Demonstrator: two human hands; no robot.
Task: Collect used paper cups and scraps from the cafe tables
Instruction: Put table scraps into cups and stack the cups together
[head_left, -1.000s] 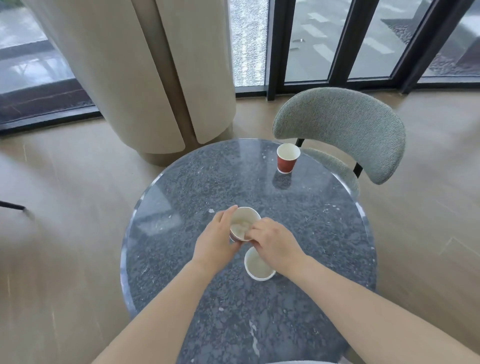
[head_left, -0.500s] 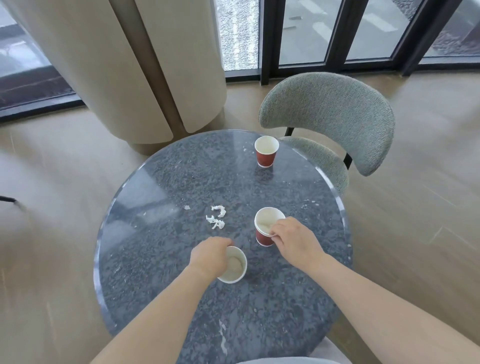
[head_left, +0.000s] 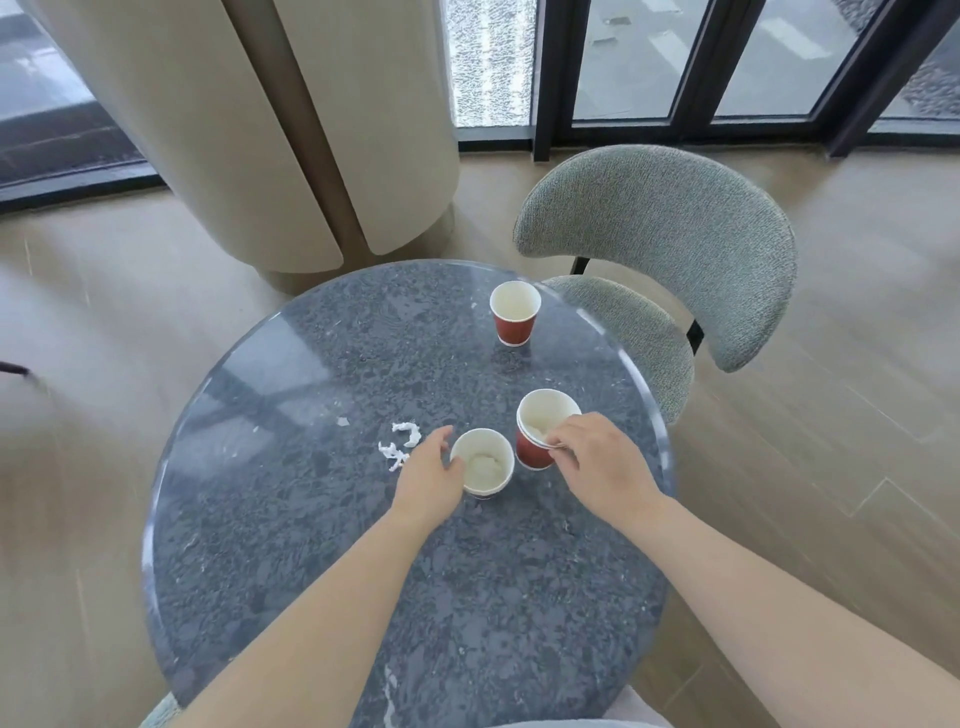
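Grey speckled stone forms the round table (head_left: 311, 545), which carries three red paper cups. The near cup (head_left: 482, 462), with a crumpled scrap inside, stands near the middle. The left hand (head_left: 428, 473) rests against its left wall, fingers loose and clasping nothing. Just beside it on the right, the second cup (head_left: 540, 431) is pinched at its rim by the curled fingers of the right hand (head_left: 597, 462). White paper scraps (head_left: 400, 444) lie just left of the left hand. The far cup (head_left: 515, 312) stands well apart, toward the grey upholstered chair (head_left: 660, 244).
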